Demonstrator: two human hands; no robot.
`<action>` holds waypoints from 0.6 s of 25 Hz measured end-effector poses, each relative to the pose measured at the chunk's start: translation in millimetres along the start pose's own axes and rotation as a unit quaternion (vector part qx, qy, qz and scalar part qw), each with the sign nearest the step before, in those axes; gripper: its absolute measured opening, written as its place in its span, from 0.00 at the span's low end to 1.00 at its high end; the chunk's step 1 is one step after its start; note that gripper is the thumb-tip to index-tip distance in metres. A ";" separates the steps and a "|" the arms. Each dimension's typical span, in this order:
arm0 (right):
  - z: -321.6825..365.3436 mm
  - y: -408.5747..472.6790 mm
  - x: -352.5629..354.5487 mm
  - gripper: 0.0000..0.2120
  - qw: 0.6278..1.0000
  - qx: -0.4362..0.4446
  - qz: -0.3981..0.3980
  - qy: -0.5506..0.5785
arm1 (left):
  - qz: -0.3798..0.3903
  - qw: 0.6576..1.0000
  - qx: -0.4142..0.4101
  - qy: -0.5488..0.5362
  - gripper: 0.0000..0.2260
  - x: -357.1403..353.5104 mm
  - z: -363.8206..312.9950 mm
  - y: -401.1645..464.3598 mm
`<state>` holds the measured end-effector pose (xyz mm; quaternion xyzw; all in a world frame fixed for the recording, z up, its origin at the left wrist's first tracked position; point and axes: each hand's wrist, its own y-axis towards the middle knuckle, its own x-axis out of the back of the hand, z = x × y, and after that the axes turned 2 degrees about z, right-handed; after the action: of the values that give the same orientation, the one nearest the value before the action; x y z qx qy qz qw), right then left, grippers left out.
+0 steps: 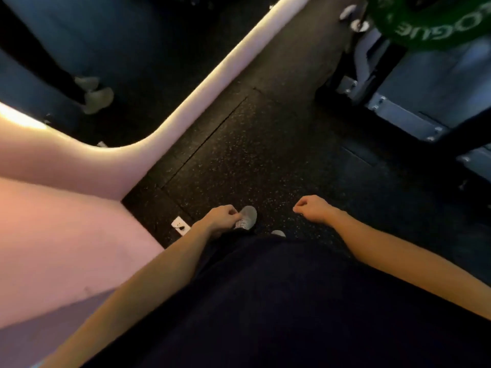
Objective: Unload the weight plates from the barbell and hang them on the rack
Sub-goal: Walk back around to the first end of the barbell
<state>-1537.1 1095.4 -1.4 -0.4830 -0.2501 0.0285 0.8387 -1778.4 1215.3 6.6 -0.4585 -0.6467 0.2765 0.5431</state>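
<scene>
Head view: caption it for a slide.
Both hands, left hand and right hand, hang empty; green weight plate ahead right.

My view tilts down at black speckled rubber floor (255, 144). Left hand (221, 219) and right hand (314, 209) hang low, fingers loosely curled, both holding nothing. Grey shoe (248, 216) just beside left hand. Green weight plate (425, 22) top right, above grey rack base (403, 120). Pale lit wall (66, 208) on left. Second person's shoes (97, 98) upper left.

Bare forearms, dark top (279, 301), grey sneaker (247, 217)
</scene>
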 end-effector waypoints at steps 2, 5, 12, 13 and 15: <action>-6.3 -3.2 3.9 0.12 0.998 -0.034 -0.028 0.053 | 0.022 0.998 -0.029 0.059 0.17 22.8 -15.2 17.1; -13.3 -10.1 4.0 0.12 0.987 -0.080 -0.070 0.123 | 0.049 0.988 -0.075 0.128 0.17 51.5 -40.0 42.0; -17.0 -25.4 -3.5 0.11 0.943 -0.145 -0.151 0.258 | 0.062 0.962 -0.165 0.207 0.15 96.5 -97.0 74.7; -15.0 -27.2 -3.1 0.11 0.938 -0.147 -0.163 0.270 | 0.058 0.958 -0.183 0.212 0.16 103.6 -106.5 75.9; -11.4 -32.1 4.9 0.11 0.927 -0.141 -0.192 0.290 | 0.049 0.952 -0.214 0.215 0.16 116.8 -127.4 77.4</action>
<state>-1534.0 1070.7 22.4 -0.5264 -0.0854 -0.3104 0.7869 -1632.7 1334.7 25.6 -0.6438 -0.5350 0.0531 0.5445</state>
